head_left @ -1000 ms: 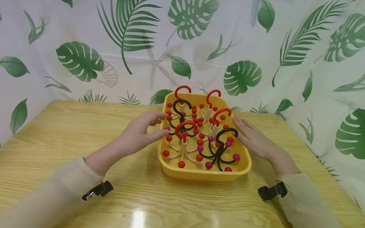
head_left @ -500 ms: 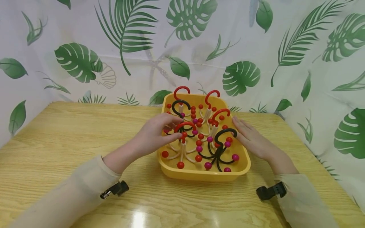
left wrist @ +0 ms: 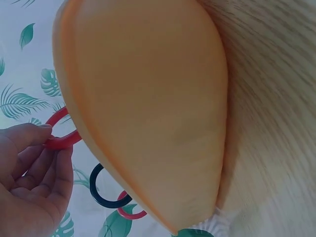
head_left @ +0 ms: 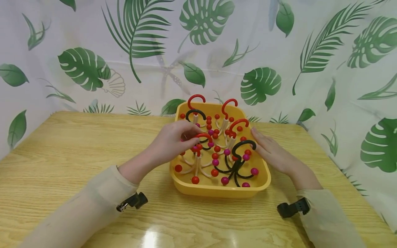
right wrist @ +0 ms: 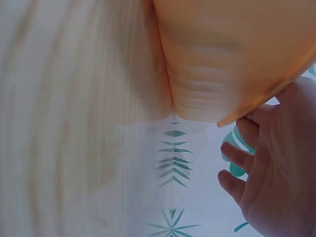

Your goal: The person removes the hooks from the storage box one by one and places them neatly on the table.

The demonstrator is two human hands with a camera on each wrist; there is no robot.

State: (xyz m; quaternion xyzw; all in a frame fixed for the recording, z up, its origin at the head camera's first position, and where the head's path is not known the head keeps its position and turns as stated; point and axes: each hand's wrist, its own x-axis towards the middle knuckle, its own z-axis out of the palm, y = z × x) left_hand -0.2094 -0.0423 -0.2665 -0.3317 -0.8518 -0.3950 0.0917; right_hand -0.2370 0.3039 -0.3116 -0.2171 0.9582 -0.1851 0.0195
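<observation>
One change: left hand (head_left: 172, 143) now pinches red hook (left wrist: 66, 142) at centre frame, apparently securing it; right hand (head_left: 276, 154), fingers extended, touches yellow tub (head_left: 220, 191).

Leaf-print backdrop (head_left: 214, 58) behind wooden table (head_left: 93, 141)

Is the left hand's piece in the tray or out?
Inside: its pale legs spread within the yellow tray; the left hand pinches its red hook.

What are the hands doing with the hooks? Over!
Left hand pinching front-left red hook. Right hand against yellow tray. Black hook just behind, possibly in the way.
</observation>
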